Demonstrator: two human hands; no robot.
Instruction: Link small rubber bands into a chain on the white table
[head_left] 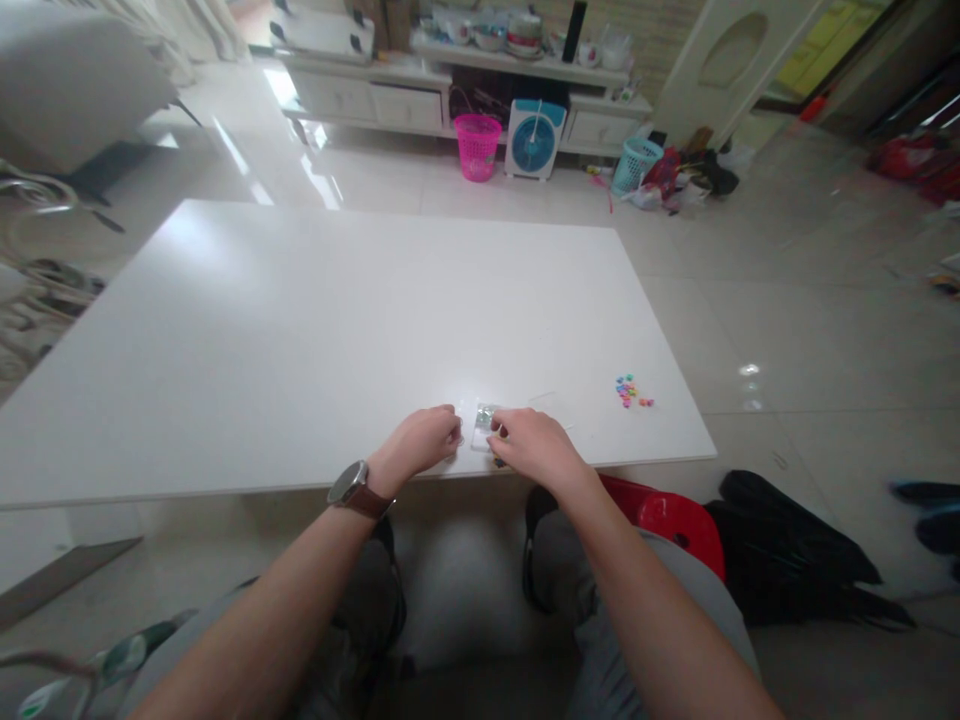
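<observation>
At the near edge of the white table, my left hand is closed, with its fingertips pressed together. A thin pale loop or cord seems to show at those fingertips, too fine to make out. Just right of it lies a small clear plastic box with shiny greenish bits in its far part. My right hand bends over the box's right side, thumb and fingers curled in towards each other; whatever they pinch is hidden. Small dark and yellow bits show below the right fingers. A brown-strapped watch is on my left wrist.
Small colourful beads lie in a loose cluster near the table's right edge. Thin pale strands rest beyond my right hand. A red stool stands below the table at right. Past the far edge are a pink basket and a blue fan.
</observation>
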